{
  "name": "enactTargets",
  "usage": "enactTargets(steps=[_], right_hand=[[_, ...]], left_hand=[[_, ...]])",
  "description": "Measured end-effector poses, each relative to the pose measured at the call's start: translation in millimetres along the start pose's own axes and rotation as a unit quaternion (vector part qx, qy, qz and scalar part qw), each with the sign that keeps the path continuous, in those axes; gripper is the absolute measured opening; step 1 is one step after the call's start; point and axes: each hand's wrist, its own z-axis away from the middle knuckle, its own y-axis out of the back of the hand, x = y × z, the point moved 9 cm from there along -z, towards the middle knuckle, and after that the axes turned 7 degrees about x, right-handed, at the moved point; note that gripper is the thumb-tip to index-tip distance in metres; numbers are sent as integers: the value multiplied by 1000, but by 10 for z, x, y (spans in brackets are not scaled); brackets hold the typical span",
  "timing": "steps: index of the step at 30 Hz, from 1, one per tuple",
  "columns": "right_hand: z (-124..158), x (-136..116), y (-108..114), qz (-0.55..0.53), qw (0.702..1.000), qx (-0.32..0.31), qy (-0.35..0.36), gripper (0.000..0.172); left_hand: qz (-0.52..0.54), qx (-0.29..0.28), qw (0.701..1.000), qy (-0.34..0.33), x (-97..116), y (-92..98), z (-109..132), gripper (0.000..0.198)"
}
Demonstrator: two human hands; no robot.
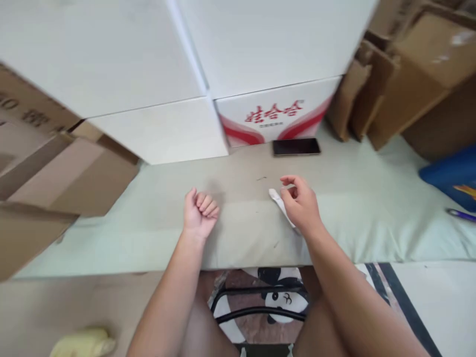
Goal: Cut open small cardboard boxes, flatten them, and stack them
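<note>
My left hand [200, 213] rests on the pale green cloth-covered surface [148, 233], palm up, fingers curled into a loose fist with nothing visible inside. A little to its right, my right hand [300, 204] lies on the same surface with fingers bent around a small white piece [275, 197], possibly paper or cloth, whose end sticks out to the left. A dark phone [296, 147] lies flat just beyond my right hand, in front of a white box with red writing [275, 116].
Large white boxes [122, 74] stand at the back. Brown cardboard [55, 173] lies at the left and more cardboard [409, 74] leans at the right. A blue object [451, 173] and a pen [461, 214] sit at the far right. A stool with a panda print [277, 300] is below.
</note>
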Motion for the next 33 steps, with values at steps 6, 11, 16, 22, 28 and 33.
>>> enactTargets(steps=[6, 11, 16, 22, 28, 33], right_hand=[[368, -221, -700, 81, 988, -105, 81, 25], [755, -354, -1199, 132, 958, -164, 193, 18], [1017, -800, -1926, 121, 931, -222, 262, 14], [1293, -2063, -3308, 99, 858, -311, 396, 26], [1518, -3109, -4527, 34, 793, -322, 516, 47], [1494, -3144, -4702, 68, 771, -336, 538, 30]], left_hand=[[199, 55, 978, 20, 495, 656, 102, 63], [352, 79, 933, 10, 817, 1181, 132, 56], [464, 83, 882, 14, 977, 1533, 134, 48], [489, 102, 866, -5, 1046, 1756, 142, 45], [479, 108, 871, 14, 1001, 1687, 161, 43], [438, 141, 888, 25, 965, 1658, 182, 42]])
